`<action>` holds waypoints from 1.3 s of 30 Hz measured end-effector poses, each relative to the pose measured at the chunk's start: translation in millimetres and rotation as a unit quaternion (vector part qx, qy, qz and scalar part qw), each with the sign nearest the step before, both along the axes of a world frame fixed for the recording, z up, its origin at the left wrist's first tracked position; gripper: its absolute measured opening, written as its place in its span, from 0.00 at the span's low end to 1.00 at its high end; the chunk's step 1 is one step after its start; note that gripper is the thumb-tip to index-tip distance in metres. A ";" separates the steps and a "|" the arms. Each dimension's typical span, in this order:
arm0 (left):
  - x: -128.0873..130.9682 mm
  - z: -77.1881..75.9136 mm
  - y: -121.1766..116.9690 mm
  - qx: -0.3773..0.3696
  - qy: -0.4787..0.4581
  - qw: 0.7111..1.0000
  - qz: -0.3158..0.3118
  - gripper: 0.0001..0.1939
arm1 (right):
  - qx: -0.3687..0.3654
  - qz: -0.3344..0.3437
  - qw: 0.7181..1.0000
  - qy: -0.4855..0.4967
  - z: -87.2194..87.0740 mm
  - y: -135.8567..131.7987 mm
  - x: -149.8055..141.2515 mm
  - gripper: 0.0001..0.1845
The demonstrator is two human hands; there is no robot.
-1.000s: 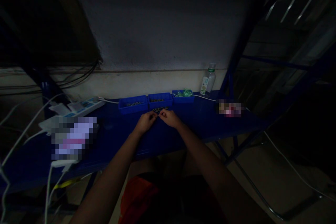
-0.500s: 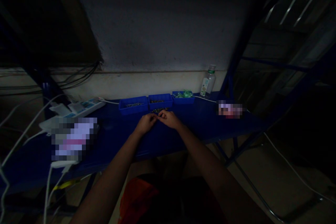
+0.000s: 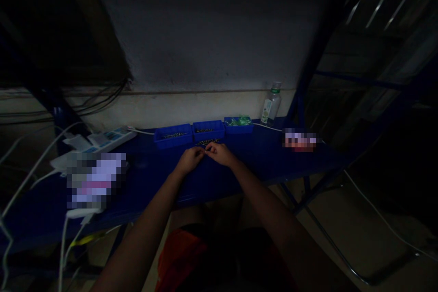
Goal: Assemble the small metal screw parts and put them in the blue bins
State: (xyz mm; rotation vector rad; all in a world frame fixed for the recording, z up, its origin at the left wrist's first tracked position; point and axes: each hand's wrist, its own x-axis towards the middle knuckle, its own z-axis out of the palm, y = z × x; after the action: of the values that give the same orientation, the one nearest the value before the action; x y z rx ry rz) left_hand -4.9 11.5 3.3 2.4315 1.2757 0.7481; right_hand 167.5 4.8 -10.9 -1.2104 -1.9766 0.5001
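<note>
My left hand (image 3: 190, 159) and my right hand (image 3: 219, 153) meet fingertip to fingertip over the blue table (image 3: 205, 182). Both are closed in a pinch, and whatever lies between the fingers is too small and dark to name. Just beyond them is a small pile of metal pieces (image 3: 209, 141) on the table. Behind the pile stand three blue bins in a row: the left bin (image 3: 173, 141) holds thin silvery pieces, the middle bin (image 3: 208, 136) small brassy pieces, and the right bin (image 3: 238, 130) crumpled green plastic.
A clear bottle (image 3: 271, 106) stands by the wall at the back right. On the left lie a white power strip (image 3: 112, 139) with cables and a blurred-out flat object (image 3: 99, 180). Another blurred-out item (image 3: 300, 139) sits at the right end. Blue frame posts rise on both sides.
Both hands stay together in almost the same place, with only slight finger movement. The view has shifted very slightly.
</note>
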 end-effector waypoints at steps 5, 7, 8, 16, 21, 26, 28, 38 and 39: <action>-0.3 0.6 0.3 -0.004 0.000 1.000 -0.001 0.14 | 0.000 0.007 1.000 -0.004 0.8 -0.7 0.4 0.10; -0.6 0.2 0.6 -0.002 -0.001 1.000 0.002 0.14 | 0.005 0.007 1.000 -0.005 0.7 -0.8 0.5 0.10; -0.8 -0.1 0.8 0.000 -0.001 1.000 0.002 0.14 | 0.008 0.007 1.000 -0.004 0.7 -0.9 0.6 0.10; -1.3 -2.9 2.8 0.001 -0.002 1.000 -0.005 0.14 | 0.004 -0.001 1.000 -0.009 1.7 -1.5 0.8 0.10; -1.4 -3.0 2.9 0.006 -0.006 1.000 -0.008 0.14 | 0.004 0.001 1.000 -0.012 2.2 -1.5 0.8 0.10; -2.0 -3.7 4.3 0.007 -0.001 1.000 -0.008 0.14 | 0.012 0.010 1.000 -0.010 0.9 -0.6 0.9 0.10; -2.1 -4.0 4.8 0.005 -0.001 1.000 -0.012 0.14 | 0.011 0.014 1.000 -0.009 -0.6 0.5 0.9 0.10; -1.7 -2.8 3.2 0.003 -0.010 1.000 -0.016 0.14 | 0.012 0.034 0.999 0.012 -3.2 2.7 1.3 0.10; -1.6 -2.3 2.7 0.003 -0.009 1.000 -0.015 0.14 | 0.012 0.036 0.999 0.013 -3.0 2.5 1.3 0.11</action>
State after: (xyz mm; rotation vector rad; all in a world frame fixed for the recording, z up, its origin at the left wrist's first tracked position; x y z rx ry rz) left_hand -6.6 14.2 1.0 2.4385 1.2286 0.7639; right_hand 168.8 7.3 -13.9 -1.1148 -2.0039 0.5249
